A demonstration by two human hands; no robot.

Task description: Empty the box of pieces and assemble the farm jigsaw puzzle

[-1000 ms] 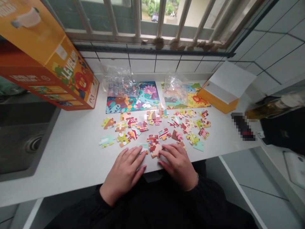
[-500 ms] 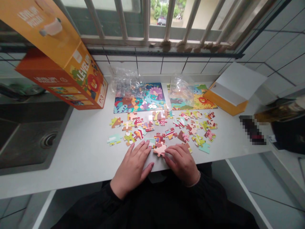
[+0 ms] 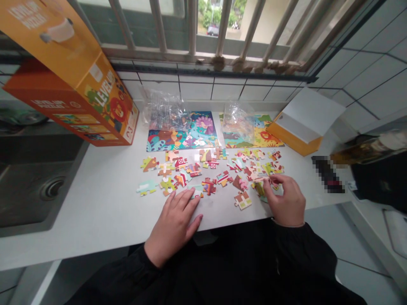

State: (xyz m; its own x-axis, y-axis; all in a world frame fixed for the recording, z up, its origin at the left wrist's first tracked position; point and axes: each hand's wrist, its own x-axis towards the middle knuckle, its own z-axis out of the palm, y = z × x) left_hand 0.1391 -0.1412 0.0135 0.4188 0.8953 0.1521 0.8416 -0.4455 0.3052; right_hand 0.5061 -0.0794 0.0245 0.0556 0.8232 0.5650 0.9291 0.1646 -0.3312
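Note:
My right hand (image 3: 288, 199) pinches a pale pink puzzle piece (image 3: 261, 179), seen nearly edge-on above the green pieces at the right of the spread. My left hand (image 3: 176, 222) lies on the counter with its fingers stretched out, its fingertips beside a pale blue puzzle piece (image 3: 196, 190). Between the hands lies a brown and cream puzzle piece (image 3: 243, 201). A dark red and orange piece (image 3: 209, 186) is a little farther back. Several other loose pieces, such as a pale blue and green one (image 3: 147, 187), are spread across the white counter (image 3: 108, 203).
Behind the pieces lie a blue puzzle picture (image 3: 203, 133) and a yellow one (image 3: 270, 135), each partly under clear plastic bags (image 3: 167, 111). A tall orange puzzle box (image 3: 108, 101) stands left, beside the sink (image 3: 57, 212). An open yellow box (image 3: 295, 135) and a blurred-out dark object (image 3: 329, 173) are right.
My right hand has lifted the pale pink piece from between the hands and carried it right. The brown and cream piece now shows fully. My left hand stays nearly in place.

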